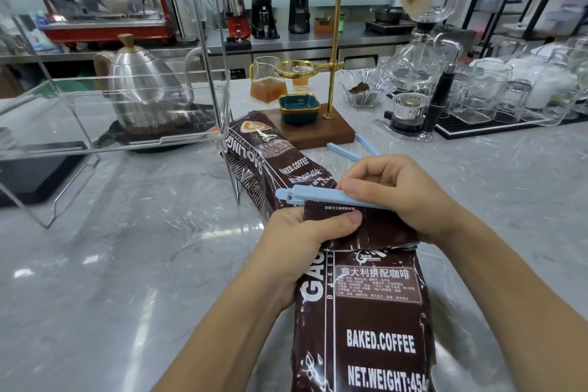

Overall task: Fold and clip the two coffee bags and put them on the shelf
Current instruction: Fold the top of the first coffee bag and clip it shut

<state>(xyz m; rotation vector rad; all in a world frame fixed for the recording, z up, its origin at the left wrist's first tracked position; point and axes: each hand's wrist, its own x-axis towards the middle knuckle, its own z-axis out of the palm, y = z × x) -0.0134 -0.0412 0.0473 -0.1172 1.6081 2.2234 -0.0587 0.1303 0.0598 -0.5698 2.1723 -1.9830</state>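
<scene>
A dark brown coffee bag [362,321] lies near me on the marble counter, its top folded over. My left hand [296,242] pinches the folded flap with the thumb on top. A light blue clip [321,196] sits across the fold, and my right hand [401,194] grips its right end. A second brown coffee bag [270,156] lies farther back, partly hidden behind the first bag and the clip. Another light blue clip [345,151] lies on the counter behind my right hand. The clear acrylic shelf [105,86] stands at the left.
A steel kettle [143,86] sits behind the acrylic shelf. A brass pour-over stand on a wooden base [318,134] with a teal dish stands behind the bags. A siphon brewer [413,99] and glass cups [496,95] fill the right back. Grinders line the far counter.
</scene>
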